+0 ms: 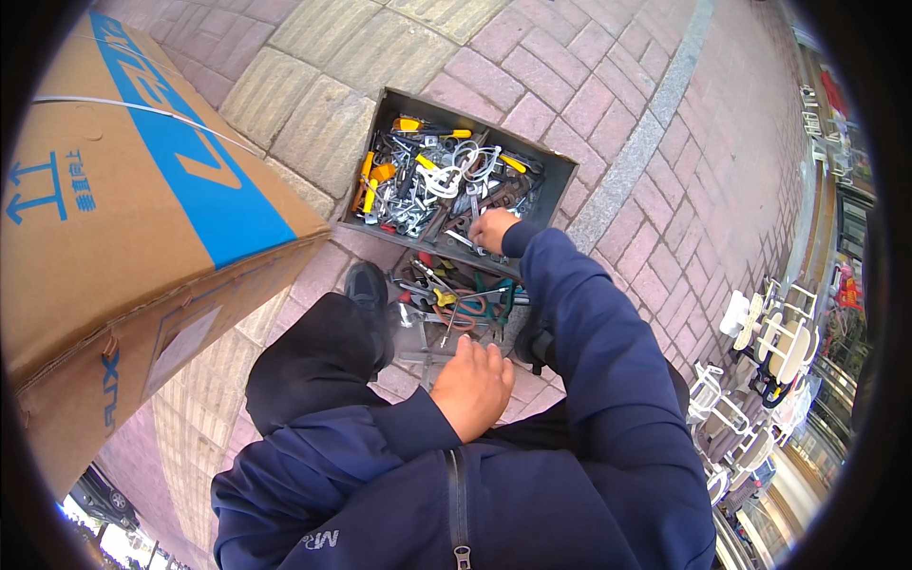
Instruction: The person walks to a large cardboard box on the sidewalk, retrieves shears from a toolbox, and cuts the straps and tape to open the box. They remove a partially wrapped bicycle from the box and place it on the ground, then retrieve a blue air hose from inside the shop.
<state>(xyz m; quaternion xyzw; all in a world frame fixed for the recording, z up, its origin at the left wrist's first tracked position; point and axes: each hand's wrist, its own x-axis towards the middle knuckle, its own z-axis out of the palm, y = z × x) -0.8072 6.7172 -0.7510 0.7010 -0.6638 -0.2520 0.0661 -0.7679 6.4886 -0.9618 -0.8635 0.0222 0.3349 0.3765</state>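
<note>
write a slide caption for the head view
The right hand reaches into a dark divided tray of bolts and tools on pink paving, beside a cardboard box.

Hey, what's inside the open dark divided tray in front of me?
The tray holds loose metal fasteners, looped white cable and yellow-handled tools. Their pile hides most of its bottom; the right hand covers whatever lies beneath it.

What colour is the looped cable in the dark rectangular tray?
White: the looped white cable in the dark rectangular tray shows best in the head view.
</note>
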